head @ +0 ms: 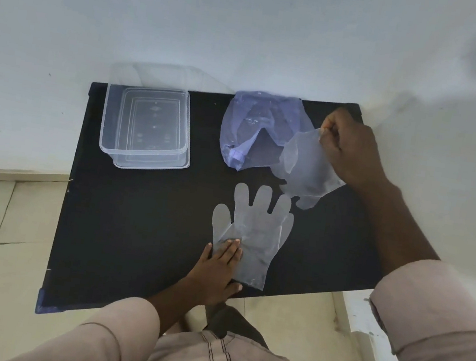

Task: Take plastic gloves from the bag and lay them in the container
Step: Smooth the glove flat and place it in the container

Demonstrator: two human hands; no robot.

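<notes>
A black tabletop [133,227] stands against a pale wall, with tiled floor below it; at its far left sits the clear container [147,126], which looks empty, with what seems to be its lid beneath it; to the right of that lies the bluish plastic bag [252,127], slack and open. The right hand [353,147] is pinched shut on the edge of a crumpled glove [304,171], lifted just beside the bag; the left hand [220,272] lies flat with straight fingers, pressing the cuff end of a spread glove [254,228] against the tabletop near the front edge. No glove appears to be in the container yet, so the task looks early. To do this step well, I would keep the flat glove pinned so it cannot slide, let the lifted one hang open before lowering it, and carry each by the cuff; film this thin probably clings and folds on itself.
</notes>
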